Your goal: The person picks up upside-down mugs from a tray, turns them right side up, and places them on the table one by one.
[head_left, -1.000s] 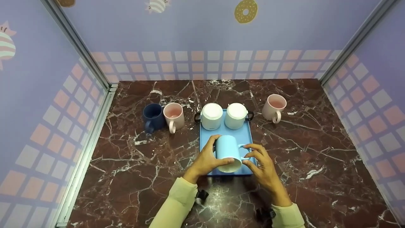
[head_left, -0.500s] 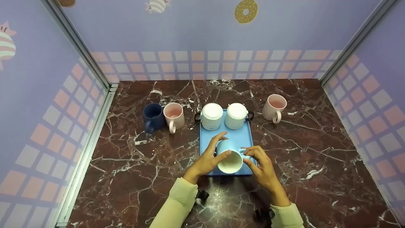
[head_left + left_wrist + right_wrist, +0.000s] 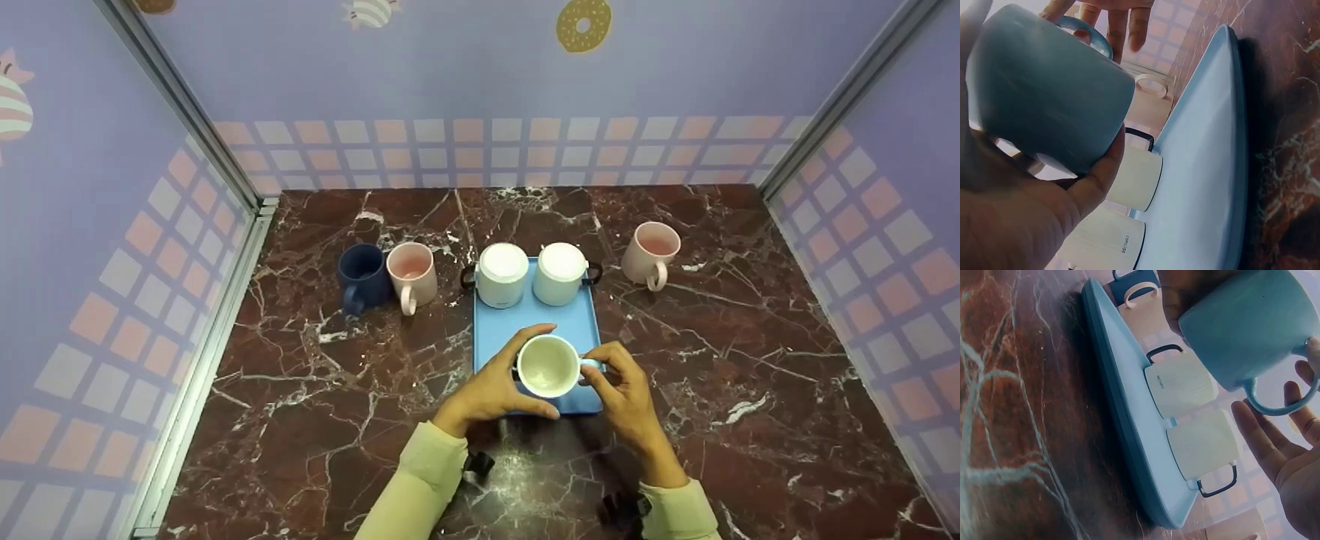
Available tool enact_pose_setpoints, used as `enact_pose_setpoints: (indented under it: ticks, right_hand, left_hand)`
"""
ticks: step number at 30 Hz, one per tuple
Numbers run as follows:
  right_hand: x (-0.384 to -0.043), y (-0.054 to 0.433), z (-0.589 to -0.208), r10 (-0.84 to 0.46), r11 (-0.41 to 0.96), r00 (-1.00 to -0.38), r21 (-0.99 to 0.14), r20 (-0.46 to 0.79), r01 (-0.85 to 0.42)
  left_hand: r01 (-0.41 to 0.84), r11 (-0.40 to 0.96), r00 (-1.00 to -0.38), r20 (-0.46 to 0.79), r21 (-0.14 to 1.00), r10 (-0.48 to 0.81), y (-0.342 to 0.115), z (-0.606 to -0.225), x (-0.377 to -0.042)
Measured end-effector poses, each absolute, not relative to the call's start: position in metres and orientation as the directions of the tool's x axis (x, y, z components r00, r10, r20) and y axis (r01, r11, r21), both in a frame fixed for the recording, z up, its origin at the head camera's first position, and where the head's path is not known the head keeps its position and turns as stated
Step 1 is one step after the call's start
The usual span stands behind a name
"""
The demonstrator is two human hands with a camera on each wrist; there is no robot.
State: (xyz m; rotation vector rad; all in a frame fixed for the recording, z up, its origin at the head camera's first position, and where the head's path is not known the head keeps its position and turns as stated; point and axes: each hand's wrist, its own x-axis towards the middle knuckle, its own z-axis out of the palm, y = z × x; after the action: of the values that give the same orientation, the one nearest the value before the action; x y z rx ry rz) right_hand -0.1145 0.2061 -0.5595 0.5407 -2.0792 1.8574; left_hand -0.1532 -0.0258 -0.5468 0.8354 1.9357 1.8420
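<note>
A light blue mug (image 3: 548,366) with a pale inside is held over the near half of the blue tray (image 3: 499,326), its mouth facing up toward the head camera. My left hand (image 3: 493,386) curves round the mug's left side, thumb toward me and fingers on the far side. At the right, fingers and thumb of my right hand (image 3: 627,388) pinch the mug's handle (image 3: 1278,409). Both wrist views show a gap between the mug's base and the tray. Two white mugs (image 3: 503,276) with black handles stand upside down side by side on the tray's far half.
Left of the tray, a dark blue mug (image 3: 364,277) stands against a pink mug (image 3: 412,276), both mouth up. Another pink mug (image 3: 650,256) stands at the right. Patterned walls (image 3: 480,82) enclose the marbled table (image 3: 315,420) at the back and sides.
The light blue mug has turned from lying with its mouth toward me to mouth up. The left thumb has slid from its wall and rim toward the near side. The right hand keeps the handle.
</note>
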Motion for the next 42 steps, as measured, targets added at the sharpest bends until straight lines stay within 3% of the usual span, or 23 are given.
enact_pose_setpoints:
  ticks: [12, 26, 34, 42]
  right_hand:
    - [-0.115, 0.205, -0.559, -0.082, 0.133, -0.963, -0.954, 0.258, -0.267]
    - [-0.122, 0.193, -0.552, -0.134, 0.128, -0.986, -0.985, 0.1, -0.117]
    - [-0.121, 0.188, -0.555, -0.098, 0.103, -0.991, -0.989, 0.092, -0.102]
    - [-0.121, 0.19, -0.558, -0.077, 0.118, -0.983, -0.977, 0.168, -0.176]
  left_hand:
    - [0.144, -0.006, -0.813, 0.122, 0.989, 0.569, -0.026, -0.547, -0.151]
    - [0.105, -0.027, -0.809, 0.101, 0.994, 0.579, -0.023, -0.546, -0.15]
    - [0.095, -0.001, -0.81, 0.077, 0.996, 0.581, -0.023, -0.547, -0.149]
    - [0.072, 0.007, -0.805, 0.054, 0.997, 0.591, -0.022, -0.551, -0.151]
